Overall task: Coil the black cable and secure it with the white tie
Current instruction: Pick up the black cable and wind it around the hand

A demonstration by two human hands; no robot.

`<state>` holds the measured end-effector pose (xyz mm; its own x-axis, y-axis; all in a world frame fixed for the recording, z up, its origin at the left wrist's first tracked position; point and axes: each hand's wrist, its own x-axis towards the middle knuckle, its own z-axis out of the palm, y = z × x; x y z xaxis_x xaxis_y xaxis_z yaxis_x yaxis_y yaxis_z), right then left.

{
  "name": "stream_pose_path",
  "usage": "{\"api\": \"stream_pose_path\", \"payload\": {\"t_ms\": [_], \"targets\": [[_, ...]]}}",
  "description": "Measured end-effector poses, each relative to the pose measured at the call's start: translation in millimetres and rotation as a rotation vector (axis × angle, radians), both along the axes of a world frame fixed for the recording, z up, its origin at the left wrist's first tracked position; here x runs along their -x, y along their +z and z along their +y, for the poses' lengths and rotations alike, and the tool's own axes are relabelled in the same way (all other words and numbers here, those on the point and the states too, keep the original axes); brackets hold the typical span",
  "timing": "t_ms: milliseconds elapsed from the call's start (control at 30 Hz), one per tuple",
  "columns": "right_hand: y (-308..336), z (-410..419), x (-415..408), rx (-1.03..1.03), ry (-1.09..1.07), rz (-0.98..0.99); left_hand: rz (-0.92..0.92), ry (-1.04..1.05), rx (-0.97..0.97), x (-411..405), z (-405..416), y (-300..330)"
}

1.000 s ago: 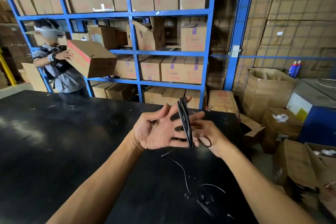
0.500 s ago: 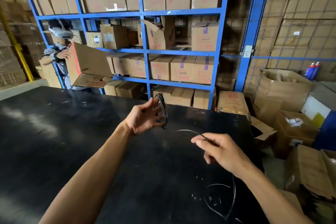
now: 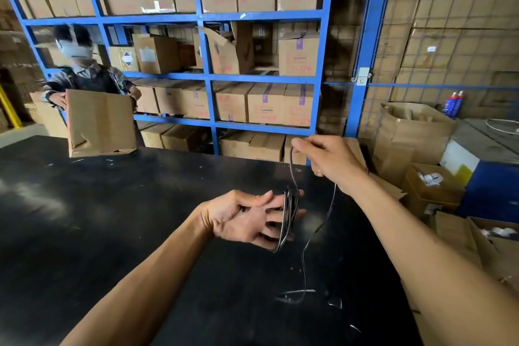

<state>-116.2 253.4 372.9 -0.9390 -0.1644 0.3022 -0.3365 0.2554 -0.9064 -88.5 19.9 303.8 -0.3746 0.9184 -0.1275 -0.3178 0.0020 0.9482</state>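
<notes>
Step in hand: the person is winding the black cable (image 3: 292, 213) into loops around the spread fingers (image 3: 276, 199) of the left hand (image 3: 241, 216); judging by the slack left, the coil is partly built and the tie comes later.
Left hand: it is being held palm up and wide open, fingers fanned, with several loops stacked edge-on around the fingertips; it is serving as a form, not pinching anything.
Right hand: the right hand (image 3: 328, 157) is raised above and beyond the left one, mostly closed, thumb and forefinger pinching the cable, which is passing through the fist and dropping out below it.
Cable run: 1 strand is falling from the right hand's pinch straight down to the loops; the free tail is hanging from the right hand, passing just right of the left fingertips and trailing onto the black table (image 3: 112, 233) below both hands.
White tie: I cannot tell where it is; small pale scraps are lying on the table near the tail, too small to name.
Doing it well: keeping the left fingers spread so the loops are staying even, laying each turn beside the last, and letting the cable slide through the right pinch under light tension so the tail is not kinking.
Change from 0.5 s ago: the right hand is now higher and farther out, lifting the strand; the left hand is now showing its open palm with the loops farther toward the fingertips.
Background: a second person (image 3: 81, 76) beyond the table is now holding a cardboard box (image 3: 101, 121) upright at its far edge.
</notes>
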Motion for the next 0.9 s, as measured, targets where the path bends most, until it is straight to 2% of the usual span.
{"api": "stream_pose_path", "payload": {"t_ms": [200,300,400,533,667,767,833,900], "targets": [[-54.0,-15.4,-10.8,0.003,0.015,-0.208,-0.026,-0.032,-0.358,-1.2,8.9,22.8],[-89.2,-23.0,-30.5,0.056,0.112,-0.3,-0.006,0.069,-0.481,9.3,5.8,34.6],[-105.3,-22.8,-57.6,0.017,0.233,-0.313,-0.023,0.222,-0.512,22.5,-5.5,39.0],[-99.4,-8.8,-74.4,-0.037,0.185,-0.249,-0.037,0.406,-0.419,37.5,-25.4,31.9],[-67.5,2.0,-78.0,-0.212,0.183,-0.147,-0.126,0.566,-0.338,41.8,-26.3,19.4],[-36.2,4.0,-77.0,-0.323,0.184,-0.046,-0.105,0.658,-0.164,39.1,-21.1,7.2],[-13.9,4.2,-73.0,-0.388,0.156,0.068,-0.105,0.633,-0.014,35.9,-18.1,-2.6],[5.6,4.4,-63.1,-0.439,0.103,0.166,-0.096,0.489,0.127,29.1,-12.5,-8.3]]}}
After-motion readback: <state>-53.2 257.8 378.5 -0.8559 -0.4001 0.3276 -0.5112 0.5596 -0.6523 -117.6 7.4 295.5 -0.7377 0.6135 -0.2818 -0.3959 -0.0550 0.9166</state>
